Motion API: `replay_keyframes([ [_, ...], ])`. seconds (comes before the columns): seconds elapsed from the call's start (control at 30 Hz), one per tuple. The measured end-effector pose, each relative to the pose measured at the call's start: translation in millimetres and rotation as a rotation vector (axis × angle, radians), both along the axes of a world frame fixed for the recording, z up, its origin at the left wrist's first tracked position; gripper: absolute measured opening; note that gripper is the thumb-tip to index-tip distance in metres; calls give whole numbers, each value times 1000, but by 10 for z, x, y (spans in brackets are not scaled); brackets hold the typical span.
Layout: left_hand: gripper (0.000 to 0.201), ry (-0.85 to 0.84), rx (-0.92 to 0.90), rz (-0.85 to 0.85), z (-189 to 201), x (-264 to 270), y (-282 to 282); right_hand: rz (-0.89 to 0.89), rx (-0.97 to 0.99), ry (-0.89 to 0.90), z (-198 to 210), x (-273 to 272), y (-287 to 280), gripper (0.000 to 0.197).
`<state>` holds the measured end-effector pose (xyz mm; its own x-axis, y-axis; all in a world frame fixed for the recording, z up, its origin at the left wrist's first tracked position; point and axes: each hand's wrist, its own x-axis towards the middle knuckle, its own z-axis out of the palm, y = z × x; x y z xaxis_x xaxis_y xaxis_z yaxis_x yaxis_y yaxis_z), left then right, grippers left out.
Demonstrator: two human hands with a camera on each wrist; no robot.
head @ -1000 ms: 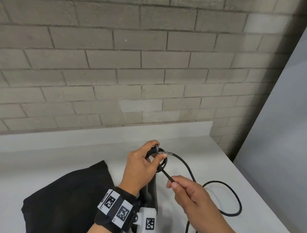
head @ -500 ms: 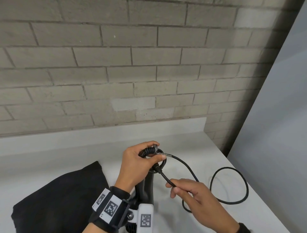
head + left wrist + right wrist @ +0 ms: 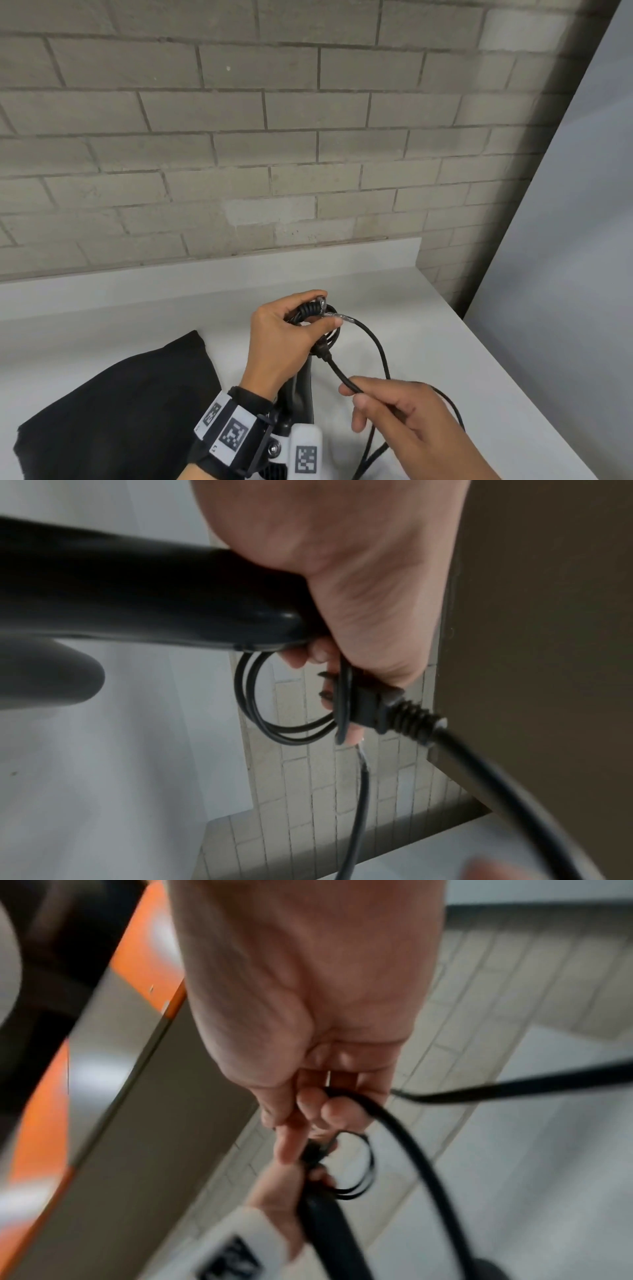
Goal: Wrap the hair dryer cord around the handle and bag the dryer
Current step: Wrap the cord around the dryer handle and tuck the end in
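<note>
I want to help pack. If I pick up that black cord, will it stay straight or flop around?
Probably floppy: the cord sags in a loose curve between the left hand and right hand. It likely bends easily, since small loops sit coiled by the dryer handle. The slack may swing and slide about.

Your left hand (image 3: 281, 337) is raised above the counter, fingers curled closed, thumb pressed toward the index fingertip. Your right hand (image 3: 407, 409) sits nearer you, thumb and index finger pinched, other fingers loosely curled.
</note>
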<state>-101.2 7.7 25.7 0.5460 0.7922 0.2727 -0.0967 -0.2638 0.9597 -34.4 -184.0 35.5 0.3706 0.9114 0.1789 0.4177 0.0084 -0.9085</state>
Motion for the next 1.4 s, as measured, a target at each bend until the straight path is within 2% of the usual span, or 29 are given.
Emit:
replay_keyframes([
  [0.07,38,-29,-16,20,6,-25,19,-40,6,-32,-151,63,-30,23],
  [0.13,38,-43,-28,54,5,-64,62,-78,-17,43,-309,145,-98,22],
  [0.2,37,-49,-25,93,3,-117,118,-86,-72,42,-471,238,-187,23],
  [0.37,36,-12,55,127,-10,-170,132,-110,-214,-194,-738,385,-343,30],
  [0.47,36,5,107,113,-21,-126,64,-264,-129,-375,-699,372,-259,28],
  [0.57,37,12,142,105,-37,-84,21,-371,20,-446,-526,307,-31,26],
  [0.7,38,29,189,114,-66,-68,42,-268,-54,-322,-331,224,392,46],
  [0.77,38,43,208,111,-74,-88,68,-214,-62,-294,-286,232,535,41],
  [0.87,36,55,232,106,-70,-128,98,-227,15,-453,-187,273,627,18],
  [0.97,35,61,276,98,-95,-142,123,-267,80,-756,-49,326,643,7],
  [1.03,33,55,305,78,-130,-139,141,-263,91,-968,63,359,653,6],
  [1.13,38,21,343,61,-162,-158,163,-186,70,-1183,216,424,659,9],
  [1.33,38,-9,400,20,-167,-207,169,-38,103,-1309,446,547,724,2],
  [1.4,36,-15,422,2,-179,-210,169,8,100,-1272,516,582,755,15],
])
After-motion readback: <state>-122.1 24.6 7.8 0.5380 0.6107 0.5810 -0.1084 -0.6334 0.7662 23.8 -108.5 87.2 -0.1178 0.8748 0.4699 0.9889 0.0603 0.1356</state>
